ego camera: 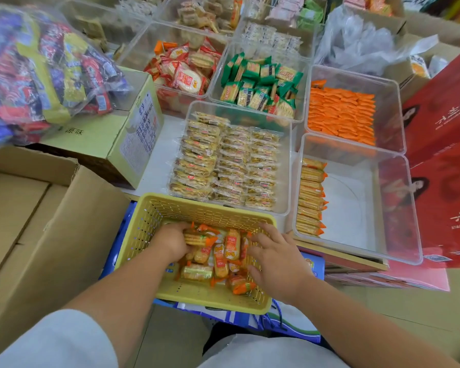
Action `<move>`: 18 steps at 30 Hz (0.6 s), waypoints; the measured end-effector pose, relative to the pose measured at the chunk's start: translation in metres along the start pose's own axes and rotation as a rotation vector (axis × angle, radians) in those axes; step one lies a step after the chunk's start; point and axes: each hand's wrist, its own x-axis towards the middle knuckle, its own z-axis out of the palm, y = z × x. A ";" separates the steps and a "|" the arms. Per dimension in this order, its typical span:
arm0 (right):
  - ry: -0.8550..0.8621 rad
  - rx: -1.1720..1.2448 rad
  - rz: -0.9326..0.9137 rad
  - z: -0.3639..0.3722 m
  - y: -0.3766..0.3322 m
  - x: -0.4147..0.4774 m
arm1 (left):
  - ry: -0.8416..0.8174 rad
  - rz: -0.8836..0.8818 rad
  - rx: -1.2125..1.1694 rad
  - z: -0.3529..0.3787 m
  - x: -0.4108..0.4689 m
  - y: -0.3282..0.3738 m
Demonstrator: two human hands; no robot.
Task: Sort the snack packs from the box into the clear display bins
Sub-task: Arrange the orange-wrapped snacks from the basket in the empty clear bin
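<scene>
1. Low in the middle of the view, a heap of snack packs [218,258] (orange-ended wrappers showing pale crackers) lies loose in a yellow basket [197,205] with perforated walls.
2. Reaching into the basket's far-left part, the left hand [170,241] has its fingers curled around one cracker pack [198,239] on top of the heap.
3. On the right side of the heap, the right hand [276,261] lies with fingers spread and relaxed, fingertips touching the packs and gripping nothing.
4. Just beyond the basket to the right stands a clear bin [356,208], mostly bare, with a single row of matching packs [311,197] lined along its left wall.
5. Straight beyond the basket, another clear bin [286,181] is filled with neat rows of clear-wrapped yellow packs [223,166].
6. Farther back, more clear bins hold flat orange packs [341,115], green packs [260,86] and red-and-white packs [183,73].
7. At the left sits an open cardboard box [37,221], and behind it a green carton [133,134] carries a clear bag of mixed wrapped snacks [37,75].
8. A red box [444,155] stands at the right edge.
</scene>
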 end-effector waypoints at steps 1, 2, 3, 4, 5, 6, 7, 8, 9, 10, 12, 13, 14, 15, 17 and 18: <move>-0.005 -0.003 0.002 0.000 0.000 -0.001 | 0.000 -0.005 -0.053 -0.001 -0.001 0.000; -0.008 -0.005 0.004 -0.001 0.000 -0.001 | 0.003 -0.007 -0.089 -0.002 -0.001 0.000; -0.008 -0.006 0.005 -0.002 0.000 -0.002 | 0.011 -0.007 -0.112 -0.003 -0.002 0.000; -0.008 -0.007 0.004 -0.002 0.000 -0.003 | 0.023 -0.004 -0.140 -0.005 -0.003 -0.001; -0.010 -0.008 0.002 -0.003 0.000 -0.003 | 0.039 0.002 -0.168 -0.007 -0.005 -0.001; -0.015 -0.009 -0.001 -0.004 0.001 -0.004 | 0.058 0.015 -0.191 -0.010 -0.007 -0.002; -0.019 -0.008 -0.004 -0.005 0.001 -0.005 | 0.080 0.033 -0.209 -0.012 -0.011 -0.002; -0.022 -0.005 -0.009 -0.005 0.002 -0.006 | 0.103 0.056 -0.236 -0.014 -0.015 -0.003; -0.028 0.002 -0.013 -0.005 0.002 -0.008 | 0.122 0.077 -0.283 -0.016 -0.020 -0.003; -0.035 0.014 -0.017 -0.005 0.002 -0.009 | 0.137 0.097 -0.347 -0.019 -0.026 -0.003; -0.037 0.073 -0.017 -0.006 0.002 -0.011 | 0.168 0.152 -0.489 -0.023 -0.038 -0.004; -0.034 0.113 -0.011 -0.007 0.001 -0.011 | 0.179 0.182 -0.548 -0.025 -0.045 -0.004; -0.029 0.145 -0.002 -0.009 0.000 -0.012 | 0.190 0.205 -0.617 -0.027 -0.053 -0.003; -0.019 0.163 0.008 -0.012 -0.003 -0.012 | 0.205 0.211 -0.717 -0.029 -0.060 -0.002; 0.027 0.182 0.032 -0.020 -0.010 -0.012 | 0.233 0.175 -1.034 -0.035 -0.075 0.002; 0.060 0.197 0.049 -0.026 -0.014 -0.012 | 0.247 0.155 -1.206 -0.039 -0.083 0.006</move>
